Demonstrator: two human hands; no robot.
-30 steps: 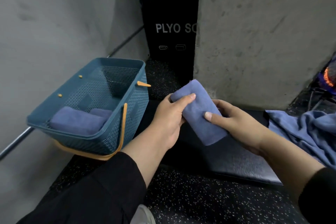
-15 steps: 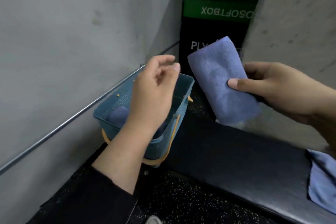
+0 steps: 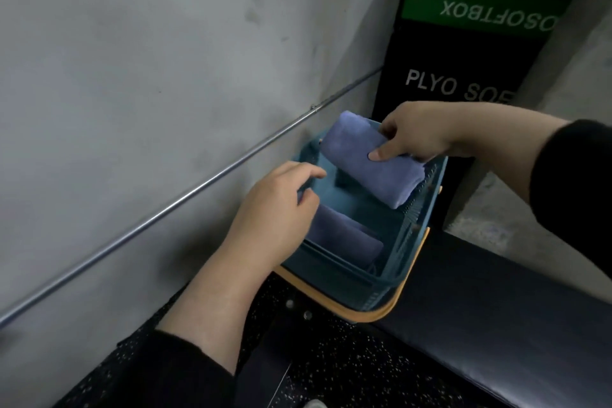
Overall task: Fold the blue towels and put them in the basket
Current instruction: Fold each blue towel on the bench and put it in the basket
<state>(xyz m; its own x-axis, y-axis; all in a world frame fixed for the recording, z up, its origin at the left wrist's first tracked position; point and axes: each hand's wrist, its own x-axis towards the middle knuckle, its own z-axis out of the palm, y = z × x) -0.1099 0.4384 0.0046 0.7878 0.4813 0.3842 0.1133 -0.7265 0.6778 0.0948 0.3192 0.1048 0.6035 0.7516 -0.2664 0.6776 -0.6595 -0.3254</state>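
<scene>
My right hand (image 3: pixel 417 136) grips a folded blue towel (image 3: pixel 364 162) and holds it over the far part of the teal basket (image 3: pixel 407 242). The basket has an orange handle (image 3: pixel 394 305) hanging at its near side. Another folded blue towel (image 3: pixel 347 237) lies inside the basket at the near end. My left hand (image 3: pixel 275 215) hovers at the basket's left rim with fingers loosely curled, touching or nearly touching that towel; I cannot tell whether it grips anything.
A grey wall with a metal rail (image 3: pixel 198 189) runs along the left. A stack of black and green plyo soft boxes (image 3: pixel 463 53) stands behind the basket. A dark padded bench (image 3: pixel 516 315) lies to the right, on speckled black floor (image 3: pixel 347 368).
My right hand carried the folded towel from the bench area to over the basket. My left hand let go of the towel and dropped to the basket's left rim. The view swung left.
</scene>
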